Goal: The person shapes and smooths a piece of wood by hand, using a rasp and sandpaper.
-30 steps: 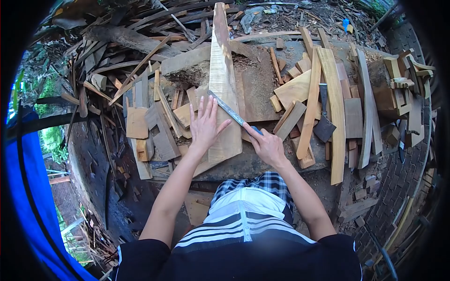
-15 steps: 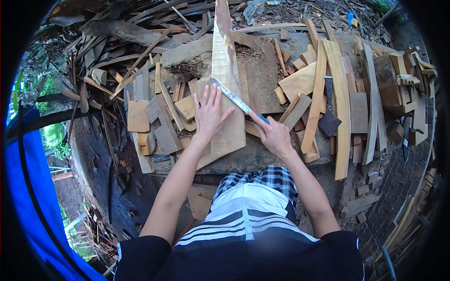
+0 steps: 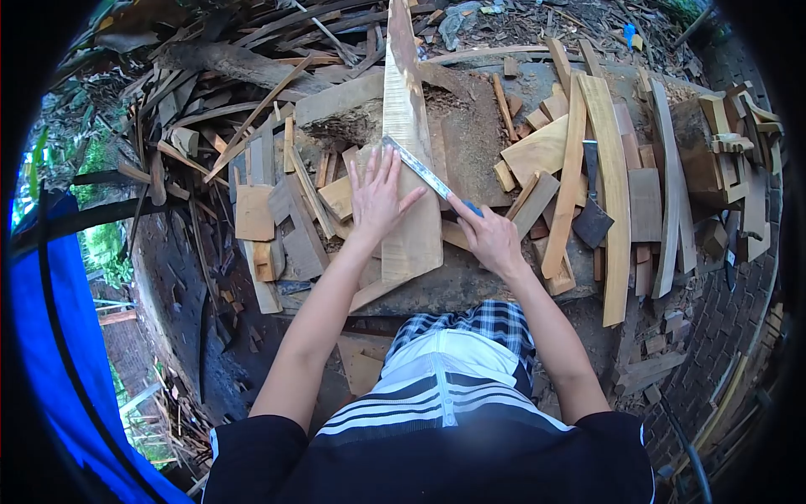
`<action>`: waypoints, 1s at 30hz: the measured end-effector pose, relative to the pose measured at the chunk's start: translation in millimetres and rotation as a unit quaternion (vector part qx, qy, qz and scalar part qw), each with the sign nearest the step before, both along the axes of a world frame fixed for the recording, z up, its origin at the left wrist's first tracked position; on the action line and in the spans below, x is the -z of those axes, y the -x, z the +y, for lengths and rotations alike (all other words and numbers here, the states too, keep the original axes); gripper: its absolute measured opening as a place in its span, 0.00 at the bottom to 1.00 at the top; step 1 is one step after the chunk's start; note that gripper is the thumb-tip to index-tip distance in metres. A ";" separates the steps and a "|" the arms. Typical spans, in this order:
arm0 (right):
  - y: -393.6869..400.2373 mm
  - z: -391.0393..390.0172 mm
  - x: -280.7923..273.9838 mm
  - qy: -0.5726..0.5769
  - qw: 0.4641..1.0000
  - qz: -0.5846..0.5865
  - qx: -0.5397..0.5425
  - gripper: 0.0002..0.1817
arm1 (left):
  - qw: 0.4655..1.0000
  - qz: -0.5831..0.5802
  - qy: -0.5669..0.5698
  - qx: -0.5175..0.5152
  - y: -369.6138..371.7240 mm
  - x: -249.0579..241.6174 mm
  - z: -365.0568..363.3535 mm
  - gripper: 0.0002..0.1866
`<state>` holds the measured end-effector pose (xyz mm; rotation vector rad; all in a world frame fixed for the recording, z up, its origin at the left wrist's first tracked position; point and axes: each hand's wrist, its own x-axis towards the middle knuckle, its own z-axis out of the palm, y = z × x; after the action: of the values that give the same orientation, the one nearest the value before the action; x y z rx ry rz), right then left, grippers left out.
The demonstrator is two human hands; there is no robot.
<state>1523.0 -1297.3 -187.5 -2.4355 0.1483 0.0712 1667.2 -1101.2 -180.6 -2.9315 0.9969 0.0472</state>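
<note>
A long pale wooden board (image 3: pixel 413 239), wide at the near end and narrowing away from me, lies over the work surface. My left hand (image 3: pixel 377 195) is pressed flat on it, fingers stretched out and thumb apart, the fingertips right by the far end of a narrow, flat metal blade with a blue handle (image 3: pixel 424 174). That blade lies slantwise across the board. At its near right end, my right hand (image 3: pixel 494 244) is closed around the blue handle, index finger stretched along it; the handle is mostly hidden by the hand.
Several curved wooden strips (image 3: pixel 604 176) lie on the right, beside a dark hatchet-like tool (image 3: pixel 593 220). Wood offcuts (image 3: pixel 254 212) crowd the left side. A pile of scrap wood (image 3: pixel 243 67) rises at the back left, and a blue tarp (image 3: pixel 59 353) hangs at far left.
The view has shifted slightly, moving the scene a little to the right. Both hands, the blade and the board keep nearly the same places relative to each other.
</note>
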 end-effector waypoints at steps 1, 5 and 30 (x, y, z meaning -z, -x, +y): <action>-15.3 0.6 2.1 0.012 1.000 -0.011 0.001 0.26 | 1.000 -0.011 0.013 -0.007 -11.0 3.8 -2.0 0.49; -17.3 3.7 4.9 0.021 1.000 -0.020 0.002 0.26 | 1.000 -0.003 -0.015 -0.012 -26.8 -5.5 -3.9 0.47; 79.9 -10.7 -21.7 -0.010 0.994 0.081 -0.072 0.29 | 0.998 0.064 0.001 0.027 84.9 -18.5 28.1 0.45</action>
<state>1443.1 -1308.0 -165.9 -2.4155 0.0438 0.3335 1582.3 -1073.1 -162.1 -2.9334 1.0929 0.2345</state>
